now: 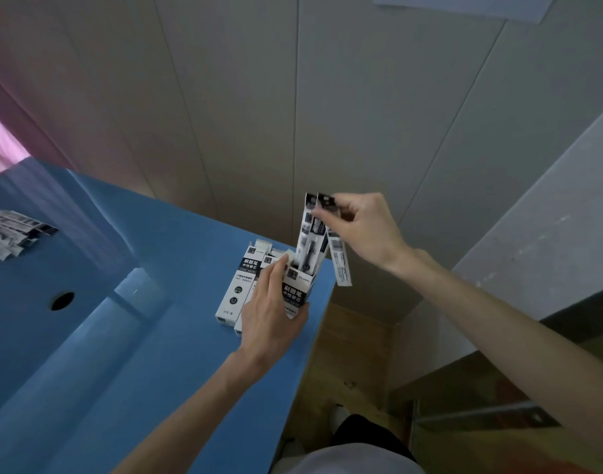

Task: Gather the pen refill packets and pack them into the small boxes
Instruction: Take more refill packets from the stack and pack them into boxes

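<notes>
My left hand point(272, 313) grips a small white-and-black box point(297, 291), held upright with its top open, near the right edge of the blue table point(122, 354). My right hand point(358, 227) pinches the tops of pen refill packets point(313, 230). The lower ends of some stand inside the open box, while one packet point(340, 261) hangs outside it to the right. Other small boxes point(236, 285) lie flat on the table just left of the held box.
A pile of loose refill packets point(14, 232) lies at the table's far left. A round hole point(62, 300) is cut in the tabletop. Beyond the table's right edge are a wooden floor point(354, 350) and a grey wall.
</notes>
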### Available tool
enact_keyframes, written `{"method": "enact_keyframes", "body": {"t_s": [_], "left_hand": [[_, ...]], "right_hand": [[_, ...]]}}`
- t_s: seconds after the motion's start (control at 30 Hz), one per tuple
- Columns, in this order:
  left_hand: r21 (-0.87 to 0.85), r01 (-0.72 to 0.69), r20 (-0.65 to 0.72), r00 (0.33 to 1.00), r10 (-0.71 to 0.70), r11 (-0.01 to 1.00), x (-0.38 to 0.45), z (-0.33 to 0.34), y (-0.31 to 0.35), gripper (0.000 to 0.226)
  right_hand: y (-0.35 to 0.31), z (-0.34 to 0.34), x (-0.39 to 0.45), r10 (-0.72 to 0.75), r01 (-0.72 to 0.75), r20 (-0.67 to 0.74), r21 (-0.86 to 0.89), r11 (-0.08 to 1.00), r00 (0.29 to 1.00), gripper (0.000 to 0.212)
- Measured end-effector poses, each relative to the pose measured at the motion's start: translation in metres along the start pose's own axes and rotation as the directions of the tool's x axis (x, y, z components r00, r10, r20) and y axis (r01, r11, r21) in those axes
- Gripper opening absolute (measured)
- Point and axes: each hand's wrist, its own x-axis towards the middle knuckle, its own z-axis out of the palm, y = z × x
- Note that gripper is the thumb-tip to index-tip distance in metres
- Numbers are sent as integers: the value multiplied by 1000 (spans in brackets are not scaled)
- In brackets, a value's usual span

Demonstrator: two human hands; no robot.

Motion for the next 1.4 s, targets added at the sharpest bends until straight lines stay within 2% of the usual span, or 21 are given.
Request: {"method": "enact_keyframes", "body": {"t_s": [0.1, 0.3, 0.47, 0.63, 0.73, 0.93, 1.03, 1.17, 1.27, 1.4], "left_hand": [[4, -4, 1, 1000, 4, 1000, 0, 0, 1, 93], [-28, 2, -34, 999, -3, 1000, 4, -2, 6, 93], [-12, 20, -55, 998, -21, 1000, 8, -3, 2, 88], [-12, 34, -63, 997, -35, 999, 9, -4, -1, 86], [-30, 30, -87, 996, -32, 999, 9, -6, -2, 84], [-25, 0, -72, 997, -2, 1000, 8, -5, 0, 83], [-21, -18, -67, 998, 16, 1000, 8, -4, 0, 83], [-18, -35, -64, 997, 34, 999, 6, -5, -3, 83], [-17, -60, -42, 997, 59, 998, 4, -5, -7, 86], [-28, -78, -17, 997, 78, 997, 1, -4, -11, 83]], "right_hand": [[5, 5, -5, -97, 108, 74, -164, 980, 993, 29], [10, 15, -15, -150, 210, 207, -306, 929, 967, 30], [15, 24, -13, -36, 164, 293, -427, 889, 956, 44], [20, 28, -14, 25, 90, 336, -323, 942, 941, 45], [23, 30, -16, 26, 64, 332, -258, 964, 943, 55], [27, 32, -15, -28, 114, 325, -248, 962, 945, 56], [28, 35, -12, 41, 0, 248, -163, 987, 968, 49], [28, 34, -1, 240, -268, 172, 159, 950, 955, 52], [23, 27, 7, 414, -452, 186, 286, 845, 891, 55], [29, 23, 14, 569, -602, 200, 315, 734, 798, 57]]}}
